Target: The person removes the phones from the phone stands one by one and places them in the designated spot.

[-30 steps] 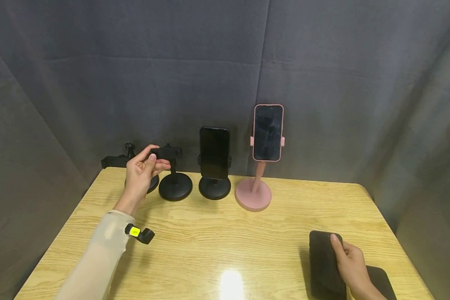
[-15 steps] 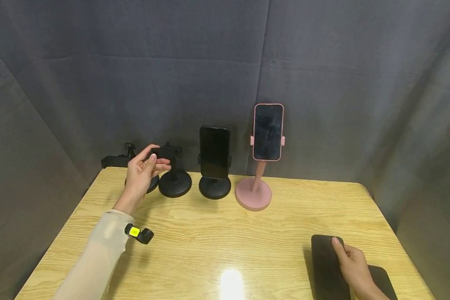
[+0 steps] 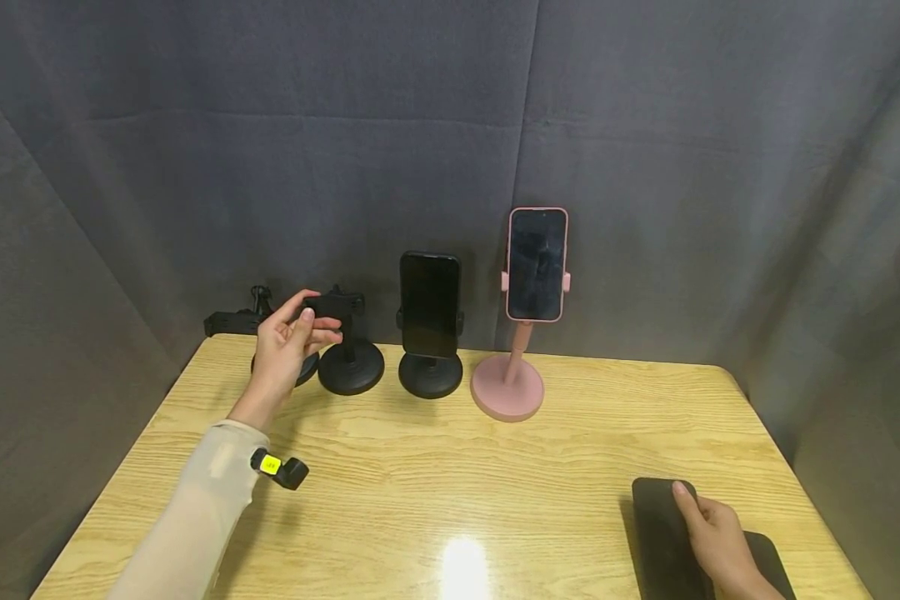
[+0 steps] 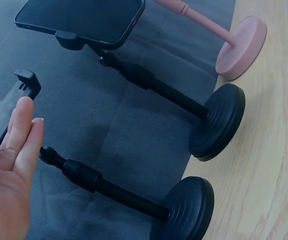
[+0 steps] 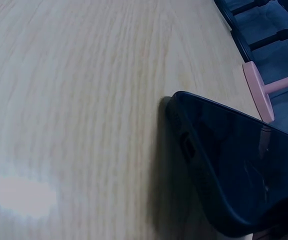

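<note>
At the back left, my left hand [image 3: 281, 346] pinches the black clamp [image 3: 339, 305] on top of a phone stand with a round black base [image 3: 351, 371]. In the left wrist view, fingers [image 4: 20, 122] lie along the clamp's back, above the stand's pole [image 4: 129, 200]. My right hand [image 3: 720, 542], at the front right, holds a black phone [image 3: 662, 529] with the thumb over its upper edge. The right wrist view shows this phone [image 5: 244, 160] tilted, one edge close to the tabletop. Behind the right hand lies another dark flat slab [image 3: 771, 565], partly hidden.
A black stand holding a phone [image 3: 430, 304] and a pink stand [image 3: 507, 387] holding a pink-cased phone [image 3: 537, 265] stand along the back of the wooden table [image 3: 390, 483]. Another black stand's clamp [image 3: 232, 322] shows left of my hand. A grey curtain [image 3: 307, 167] hangs behind.
My right hand has drawn the phone slightly right and toward me, and the phone appears narrower. The left hand stays at the clamp; its stand's base has shifted slightly back.
</note>
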{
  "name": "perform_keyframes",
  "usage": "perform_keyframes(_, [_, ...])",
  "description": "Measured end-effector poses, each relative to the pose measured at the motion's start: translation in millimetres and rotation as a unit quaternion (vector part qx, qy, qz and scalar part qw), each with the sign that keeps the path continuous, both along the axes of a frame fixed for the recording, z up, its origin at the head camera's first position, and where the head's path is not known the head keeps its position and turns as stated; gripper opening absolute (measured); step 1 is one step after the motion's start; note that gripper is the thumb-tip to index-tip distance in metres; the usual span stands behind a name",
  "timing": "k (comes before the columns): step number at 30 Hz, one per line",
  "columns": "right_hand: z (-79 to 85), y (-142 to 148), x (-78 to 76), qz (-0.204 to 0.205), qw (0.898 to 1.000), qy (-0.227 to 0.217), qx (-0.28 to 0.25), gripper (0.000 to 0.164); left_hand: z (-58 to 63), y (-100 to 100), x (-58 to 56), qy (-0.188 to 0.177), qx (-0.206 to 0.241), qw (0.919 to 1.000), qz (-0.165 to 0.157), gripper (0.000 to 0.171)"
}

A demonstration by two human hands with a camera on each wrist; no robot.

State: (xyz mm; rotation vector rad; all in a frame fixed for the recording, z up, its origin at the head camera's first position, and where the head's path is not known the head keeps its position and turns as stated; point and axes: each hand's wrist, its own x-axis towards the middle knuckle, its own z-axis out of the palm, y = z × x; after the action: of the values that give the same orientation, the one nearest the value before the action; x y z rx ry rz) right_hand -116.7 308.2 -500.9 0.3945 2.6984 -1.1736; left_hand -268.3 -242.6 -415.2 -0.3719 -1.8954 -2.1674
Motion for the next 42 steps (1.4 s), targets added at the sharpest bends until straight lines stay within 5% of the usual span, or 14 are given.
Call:
perform_keyframes(10, [-4.0,11,5.6,-0.027,0.999,-0.033,-0.008,0.069,-0.2,-1,0.4,-0.006,-0.009,0.9999,0.002,0.033])
perform_keyframes(23, [-2.6,25,5.9,0.014,0.996,-0.055,0.074,0.062,-0.8,-3,-0.2,-0.004,-0.019,0.9998,0.002,0.033])
perform_keyframes(29, [-0.5,32,3.9,0.042,0.99,-0.052,0.122,0.096,-1.1,-4,-0.7,-0.002,-0.027,0.9996,-0.001,0.032])
perform_keyframes(32, [-1.3,34,2.4,0.042,0.99,-0.06,0.122,0.098,-0.4,-5,-0.4,-0.002,-0.034,0.9994,0.0,0.033])
perform_keyframes(37, [-3.9,36,2.8,0.042,0.989,-0.05,0.13,0.091,0.8,-6,0.4,-0.004,-0.04,0.9992,-0.002,0.034])
perform_keyframes(42, [-6.6,35,4.6,0.013,0.992,-0.044,0.12,0.057,0.8,-5,0.3,-0.01,-0.036,0.9993,-0.002,0.033])
